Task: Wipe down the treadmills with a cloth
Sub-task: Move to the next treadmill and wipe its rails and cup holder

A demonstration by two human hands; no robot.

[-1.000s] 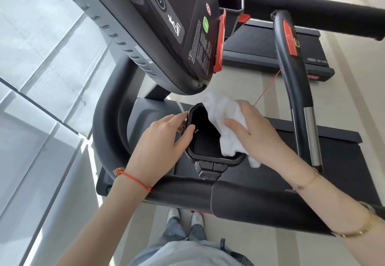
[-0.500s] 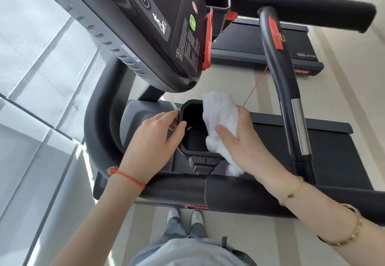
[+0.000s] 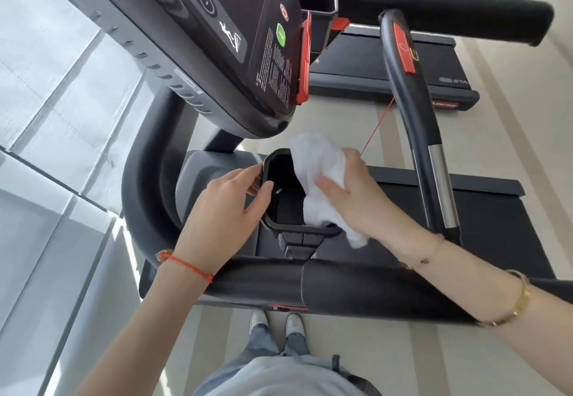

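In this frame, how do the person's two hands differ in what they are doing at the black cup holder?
The right hand presses a crumpled white cloth against the black cup holder; the left hand carries no cloth and grips the holder's opposite rim. The left wrist wears a red string bracelet, the right forearm a gold bangle. Both touch the same holder.

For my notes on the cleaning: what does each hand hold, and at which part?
Right hand grips the white cloth at its bunched middle. Left hand pinches the black holder at its left rim.

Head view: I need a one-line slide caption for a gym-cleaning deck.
Right hand presses a white cloth into the treadmill's black cup holder while the left hand steadies its rim.
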